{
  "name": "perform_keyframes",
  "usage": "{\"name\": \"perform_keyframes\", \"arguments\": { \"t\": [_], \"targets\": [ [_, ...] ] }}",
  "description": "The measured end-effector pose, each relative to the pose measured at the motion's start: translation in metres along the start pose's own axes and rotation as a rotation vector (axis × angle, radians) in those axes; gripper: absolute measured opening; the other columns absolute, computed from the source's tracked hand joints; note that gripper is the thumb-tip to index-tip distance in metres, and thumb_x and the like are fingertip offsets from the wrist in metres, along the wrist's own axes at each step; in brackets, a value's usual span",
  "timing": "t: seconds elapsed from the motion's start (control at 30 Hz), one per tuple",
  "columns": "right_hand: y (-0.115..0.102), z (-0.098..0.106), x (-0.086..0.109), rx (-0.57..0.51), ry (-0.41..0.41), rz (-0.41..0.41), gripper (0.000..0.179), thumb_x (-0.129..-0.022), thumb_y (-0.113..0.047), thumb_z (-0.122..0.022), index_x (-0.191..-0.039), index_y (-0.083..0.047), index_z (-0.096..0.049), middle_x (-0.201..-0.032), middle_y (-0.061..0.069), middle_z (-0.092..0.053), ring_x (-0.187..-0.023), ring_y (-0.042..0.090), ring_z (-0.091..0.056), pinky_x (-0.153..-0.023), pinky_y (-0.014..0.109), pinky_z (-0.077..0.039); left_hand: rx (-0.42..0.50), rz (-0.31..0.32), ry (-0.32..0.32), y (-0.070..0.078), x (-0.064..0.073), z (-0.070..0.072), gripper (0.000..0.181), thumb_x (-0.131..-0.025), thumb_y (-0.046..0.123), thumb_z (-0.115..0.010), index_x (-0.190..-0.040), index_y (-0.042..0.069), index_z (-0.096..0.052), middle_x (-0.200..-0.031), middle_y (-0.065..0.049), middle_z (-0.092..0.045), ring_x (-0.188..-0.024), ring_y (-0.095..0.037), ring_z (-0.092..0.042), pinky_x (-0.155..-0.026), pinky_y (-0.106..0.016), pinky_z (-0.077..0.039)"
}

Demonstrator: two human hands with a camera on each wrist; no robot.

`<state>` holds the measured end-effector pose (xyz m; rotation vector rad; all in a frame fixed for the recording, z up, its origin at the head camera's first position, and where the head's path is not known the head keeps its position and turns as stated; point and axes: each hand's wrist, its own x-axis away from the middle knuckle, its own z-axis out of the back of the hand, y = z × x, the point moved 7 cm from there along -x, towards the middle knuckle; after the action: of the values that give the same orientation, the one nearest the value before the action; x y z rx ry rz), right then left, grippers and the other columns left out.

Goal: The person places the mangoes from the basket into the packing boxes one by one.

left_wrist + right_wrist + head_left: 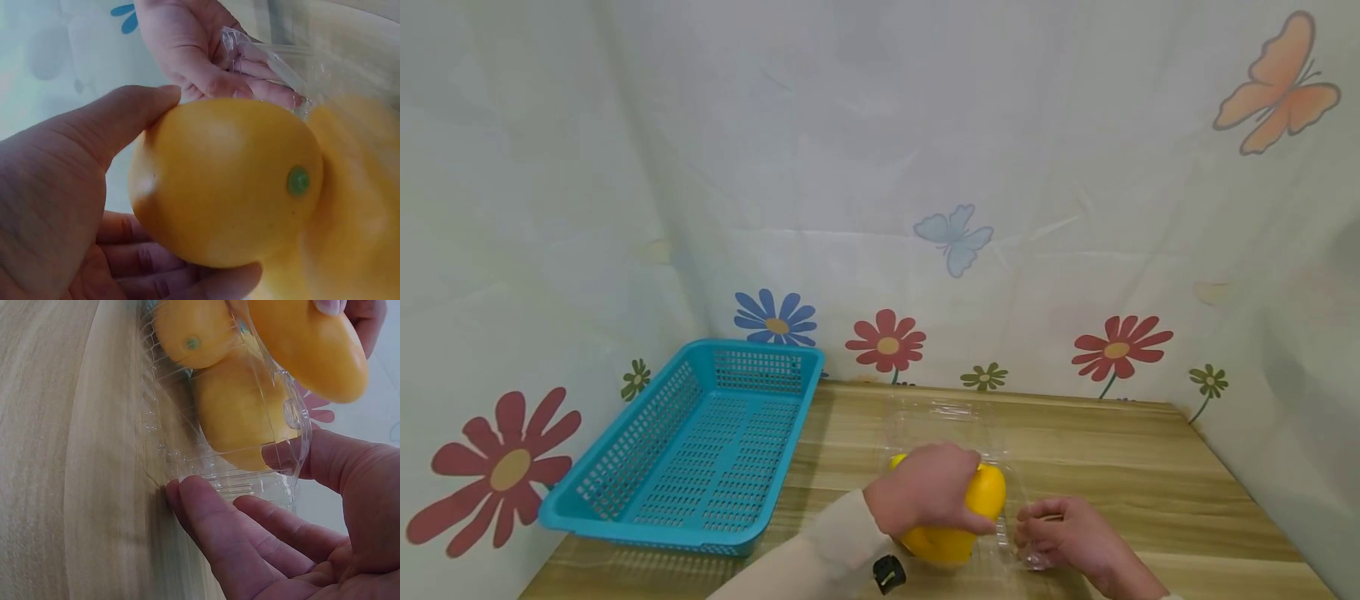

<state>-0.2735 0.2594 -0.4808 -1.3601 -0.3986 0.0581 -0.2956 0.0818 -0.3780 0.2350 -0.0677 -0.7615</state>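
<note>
My left hand (925, 492) grips a smooth yellow-orange fruit (219, 181) with a small green stem mark, thumb on one side and fingers on the other. It holds this fruit over the open clear plastic clamshell box (169, 434). Inside the box, in the right wrist view, sit a rounder yellow fruit (194, 337) with a green stem mark and another yellow fruit (234, 412). At the box's right side, my right hand (1071, 537) pinches the wall, thumb at the rim and fingertips outside, low by the table. The box's lid (932, 429) lies folded back behind.
A teal perforated plastic basket (726, 458) stands on the left of the wood-grain table (1150, 475). White sheeting (850, 150) printed with flowers and butterflies walls in the back and both sides. A black device (889, 573) sits at my left wrist.
</note>
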Motion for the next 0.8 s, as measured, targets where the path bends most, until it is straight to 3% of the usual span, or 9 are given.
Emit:
{"name": "perform_keyframes", "arguments": {
  "t": [0.27, 0.43, 0.8],
  "targets": [
    [0.001, -0.001, -0.001, -0.033, -0.035, 0.005, 0.036, -0.099, -0.010, -0.061, -0.120, 0.019, -0.060, -0.093, 0.009, -0.076, -0.077, 0.013, -0.071, -0.071, 0.029, -0.063, -0.156, 0.041, -0.001, 0.019, -0.007, -0.005, 0.046, -0.082, 0.060, -0.076, -0.075, 0.019, -0.058, -0.063, 0.007, -0.052, -0.056, -0.010, -0.048, -0.051, -0.021, -0.040],
    [0.002, -0.001, -0.002, -0.073, -0.067, 0.002, 0.030, -0.101, -0.012, -0.059, -0.117, 0.013, -0.065, -0.095, 0.011, -0.077, -0.080, 0.014, -0.073, -0.072, 0.029, -0.063, -0.252, 0.058, 0.029, 0.030, -0.011, -0.010, 0.044, -0.082, 0.061, -0.076, -0.074, 0.021, -0.062, -0.065, 0.008, -0.055, -0.057, -0.008, -0.048, -0.051, -0.023, -0.042],
    [0.003, -0.001, -0.002, -0.107, -0.117, 0.022, 0.023, -0.105, -0.012, -0.053, -0.110, 0.002, -0.070, -0.094, 0.004, -0.077, -0.083, 0.014, -0.074, -0.073, 0.028, -0.062, -0.338, 0.238, 0.079, 0.042, -0.022, -0.022, 0.044, -0.078, 0.066, -0.078, -0.069, 0.025, -0.065, -0.074, 0.011, -0.063, -0.064, -0.007, -0.060, -0.054, -0.028, -0.053]
  ]
}}
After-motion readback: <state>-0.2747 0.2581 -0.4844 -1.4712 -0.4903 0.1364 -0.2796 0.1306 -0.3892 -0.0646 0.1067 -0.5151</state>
